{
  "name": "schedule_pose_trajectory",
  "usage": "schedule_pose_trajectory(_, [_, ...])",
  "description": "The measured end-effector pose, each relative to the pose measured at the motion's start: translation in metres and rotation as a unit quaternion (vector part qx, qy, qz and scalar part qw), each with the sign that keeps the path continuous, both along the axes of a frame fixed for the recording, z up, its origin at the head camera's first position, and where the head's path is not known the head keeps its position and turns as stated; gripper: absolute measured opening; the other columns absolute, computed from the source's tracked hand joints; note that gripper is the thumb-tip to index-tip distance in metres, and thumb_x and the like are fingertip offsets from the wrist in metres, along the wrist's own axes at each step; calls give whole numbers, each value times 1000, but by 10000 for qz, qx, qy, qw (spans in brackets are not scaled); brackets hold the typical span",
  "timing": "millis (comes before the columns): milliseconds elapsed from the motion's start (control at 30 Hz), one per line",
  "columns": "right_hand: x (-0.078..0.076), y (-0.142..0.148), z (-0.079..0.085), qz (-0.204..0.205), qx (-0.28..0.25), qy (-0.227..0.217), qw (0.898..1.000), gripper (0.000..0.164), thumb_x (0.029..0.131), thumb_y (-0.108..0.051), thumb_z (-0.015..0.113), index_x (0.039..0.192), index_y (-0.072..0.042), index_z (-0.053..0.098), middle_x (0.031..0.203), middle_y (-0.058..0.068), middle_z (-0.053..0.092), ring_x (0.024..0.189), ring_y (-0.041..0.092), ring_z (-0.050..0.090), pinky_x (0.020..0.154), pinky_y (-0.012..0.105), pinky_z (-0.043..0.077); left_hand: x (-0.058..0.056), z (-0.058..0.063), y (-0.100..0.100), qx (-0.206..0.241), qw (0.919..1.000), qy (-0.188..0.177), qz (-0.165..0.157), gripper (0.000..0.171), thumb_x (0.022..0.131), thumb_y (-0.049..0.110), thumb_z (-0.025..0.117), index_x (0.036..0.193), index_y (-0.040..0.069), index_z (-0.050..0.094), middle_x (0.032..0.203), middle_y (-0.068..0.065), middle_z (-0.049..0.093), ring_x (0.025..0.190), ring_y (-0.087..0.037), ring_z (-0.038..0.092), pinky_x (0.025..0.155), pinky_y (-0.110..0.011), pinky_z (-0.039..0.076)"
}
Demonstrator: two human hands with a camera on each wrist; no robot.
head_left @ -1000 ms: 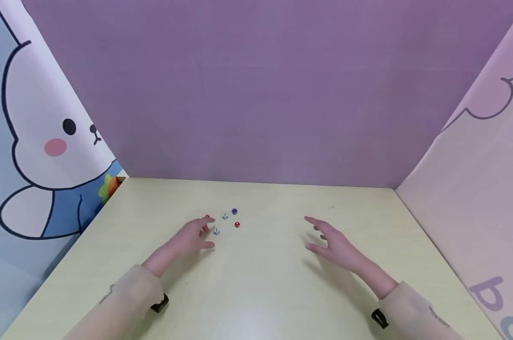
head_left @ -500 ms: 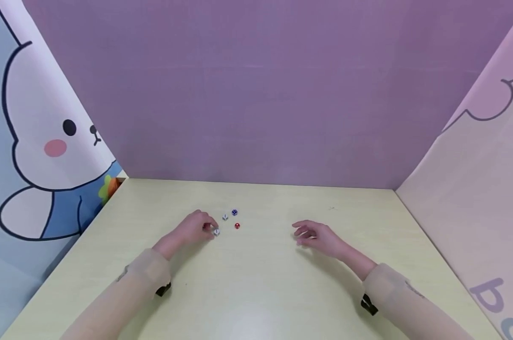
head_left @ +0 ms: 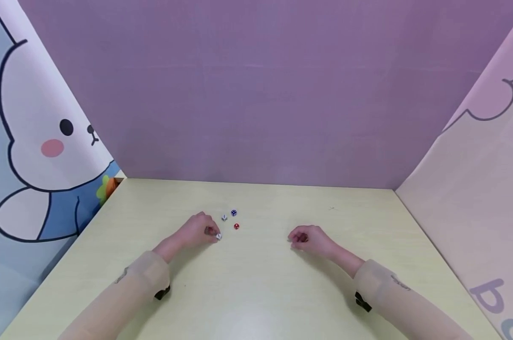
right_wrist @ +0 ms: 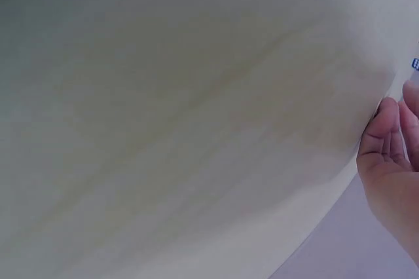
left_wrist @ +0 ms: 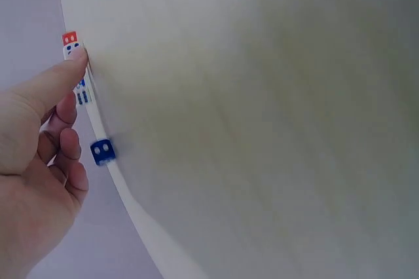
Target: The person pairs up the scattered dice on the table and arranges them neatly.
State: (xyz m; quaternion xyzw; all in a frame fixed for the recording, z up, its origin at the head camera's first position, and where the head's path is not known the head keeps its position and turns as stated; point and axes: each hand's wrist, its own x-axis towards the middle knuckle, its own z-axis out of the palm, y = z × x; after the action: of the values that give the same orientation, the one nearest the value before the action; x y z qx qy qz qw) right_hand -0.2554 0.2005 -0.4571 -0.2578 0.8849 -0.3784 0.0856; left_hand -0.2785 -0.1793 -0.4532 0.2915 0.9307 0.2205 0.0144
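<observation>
My left hand [head_left: 195, 230] pinches a white die [head_left: 219, 236] between thumb and fingers at the tabletop. In the left wrist view the thumb covers part of a white die [left_wrist: 71, 48]. Just beyond this hand sit another white die [head_left: 224, 217], a blue die [head_left: 233, 213] with white pips and a red die [head_left: 236, 226]. Well to the right, my right hand [head_left: 315, 240] hovers low over the table, its fingers loosely curled. Nothing shows between its fingers [right_wrist: 387, 116], though the fingertips are partly hidden.
The pale wooden table [head_left: 256, 283] runs back to a purple panel [head_left: 260, 94]. A printed panel with a cartoon rabbit [head_left: 48, 141] borders the left side; a pale pink panel [head_left: 473, 189] borders the right.
My left hand has closed from a spread pose onto a white die and shifted it slightly toward me. My right hand has moved left and nearer, its fingers curling in.
</observation>
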Motion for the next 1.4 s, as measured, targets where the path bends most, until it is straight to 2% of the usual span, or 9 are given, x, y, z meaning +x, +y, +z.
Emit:
schedule_pose_trajectory(200, [0, -1, 0, 18, 90, 92, 9999, 15, 80, -5, 72, 95, -4, 67, 81, 0, 64, 72, 8, 56, 64, 19, 49, 12, 0, 8, 135, 9996, -190, 180, 13, 72, 18, 81, 82, 18, 73, 70, 12, 56, 70, -8, 44, 71, -27, 36])
schedule_pose_trajectory(500, [4, 4, 0, -90, 195, 146, 9997, 16, 79, -4, 73, 94, -4, 68, 81, 0, 64, 72, 8, 55, 64, 19, 48, 29, -2, 29, 849, 9897, -1065, 437, 14, 70, 12, 81, 80, 15, 71, 69, 6, 58, 67, -10, 50, 66, -24, 42])
schedule_pose_trajectory(633, [6, 7, 0, -187, 93, -94, 9997, 18, 79, -5, 74, 96, -4, 68, 82, 1, 64, 73, 9, 55, 64, 18, 47, 35, -3, 44, 1070, 9840, -1371, 388, 14, 70, 11, 81, 79, 15, 71, 68, 5, 59, 64, -10, 51, 61, -22, 43])
schedule_pose_trajectory(800, [7, 10, 1, -264, -63, -439, 9987, 20, 79, -6, 74, 98, -2, 67, 83, 4, 64, 73, 12, 53, 62, 18, 46, 39, -4, 65, 1227, 9798, -1548, 309, 14, 70, 10, 81, 78, 14, 70, 67, 5, 59, 63, -8, 50, 59, -20, 42])
schedule_pose_trajectory(1033, [5, 11, -3, -276, -33, -361, 9990, 20, 79, -9, 75, 97, -5, 68, 81, 1, 62, 70, 10, 51, 61, 17, 43, 37, 0, 97, 1240, 9782, -1652, 230, 14, 70, 9, 81, 79, 12, 71, 67, 5, 60, 64, -9, 51, 64, -22, 42])
schedule_pose_trajectory(1267, [2, 12, -10, -237, -17, -337, 9991, 21, 78, -14, 77, 96, -8, 68, 77, -2, 60, 68, 8, 49, 61, 17, 42, 27, -2, 127, 1228, 9765, -1737, 339, 14, 69, 11, 81, 78, 14, 71, 67, 5, 60, 64, -9, 52, 65, -23, 42])
schedule_pose_trajectory(1400, [0, 11, -11, -217, 12, -245, 9995, 21, 78, -15, 77, 97, -9, 68, 76, -4, 59, 67, 7, 49, 61, 17, 42, 22, -3, 144, 1236, 9774, -1692, 291, 14, 69, 12, 82, 77, 13, 71, 66, 5, 60, 63, -8, 52, 64, -23, 43])
